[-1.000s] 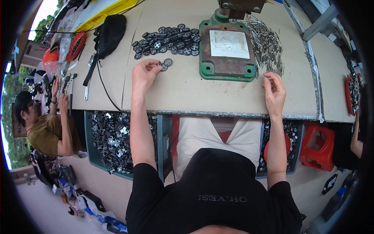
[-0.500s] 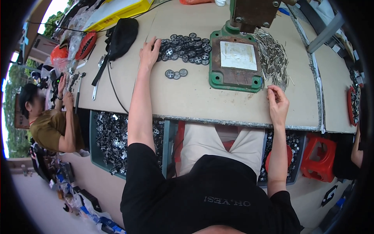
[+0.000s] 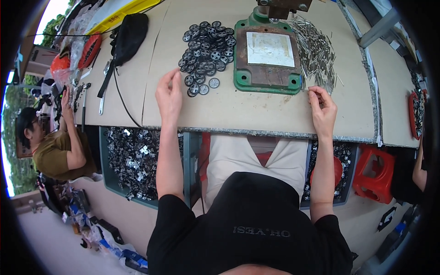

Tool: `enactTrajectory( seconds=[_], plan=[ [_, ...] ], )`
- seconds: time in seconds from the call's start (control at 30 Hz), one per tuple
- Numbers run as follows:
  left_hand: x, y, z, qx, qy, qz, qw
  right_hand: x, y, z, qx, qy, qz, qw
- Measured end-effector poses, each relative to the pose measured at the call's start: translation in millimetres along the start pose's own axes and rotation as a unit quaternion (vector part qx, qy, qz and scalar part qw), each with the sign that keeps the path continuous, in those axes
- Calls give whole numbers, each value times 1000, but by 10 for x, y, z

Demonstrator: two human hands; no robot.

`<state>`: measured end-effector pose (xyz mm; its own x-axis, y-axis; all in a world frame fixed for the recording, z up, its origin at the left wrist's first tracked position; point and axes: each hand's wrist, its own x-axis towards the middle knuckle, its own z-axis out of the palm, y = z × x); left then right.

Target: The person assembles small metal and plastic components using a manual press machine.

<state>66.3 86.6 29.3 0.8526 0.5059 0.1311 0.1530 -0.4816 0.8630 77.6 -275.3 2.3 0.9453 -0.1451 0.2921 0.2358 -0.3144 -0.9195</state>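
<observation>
My left hand (image 3: pixel 169 97) is just above the table by the near left edge of a heap of small black spoked wheels (image 3: pixel 204 52). Its fingers are loosely bent, with thumb and forefinger apart, and no object shows in it. A few wheels (image 3: pixel 201 87) lie at the heap's near side, beside those fingertips. Off the near right corner of a green press (image 3: pixel 268 85), my right hand (image 3: pixel 323 109) has thumb and forefinger pinched together; whatever they hold is too small to make out. Beyond it spreads a pile of thin metal pins (image 3: pixel 316 52).
A pale pad (image 3: pixel 270 49) covers the press bed, under the ram (image 3: pixel 275 11). A black bag (image 3: pixel 132 36) and a wrench (image 3: pixel 101 98) lie to the left. Below the table edge are a bin of small parts (image 3: pixel 133 160) and a red stool (image 3: pixel 373 174). A co-worker (image 3: pixel 59 146) sits at left.
My left hand has come back toward me from the heap's left side. The wheels are bunched closer together and nearer. My right hand stays pinched by the press corner. The whole view has shifted slightly.
</observation>
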Motion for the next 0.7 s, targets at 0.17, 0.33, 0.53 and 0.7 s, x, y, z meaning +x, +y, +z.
enactTrajectory(
  seconds=[0.17,0.33,0.53,0.7],
  plan=[
    [-366,-22,-27,116,-14,88,989,2,-44,12,-1,-17,16,1000],
    [-429,181,34,170,-46,144,974,-7,-10,-17,5,-21,7,1000],
    [-361,127,126,127,-93,178,971,-4,-61,-57,83,-5,44,996],
    [-361,67,53,117,-93,116,982,181,4,-304,58,27,89,994]
  ],
)
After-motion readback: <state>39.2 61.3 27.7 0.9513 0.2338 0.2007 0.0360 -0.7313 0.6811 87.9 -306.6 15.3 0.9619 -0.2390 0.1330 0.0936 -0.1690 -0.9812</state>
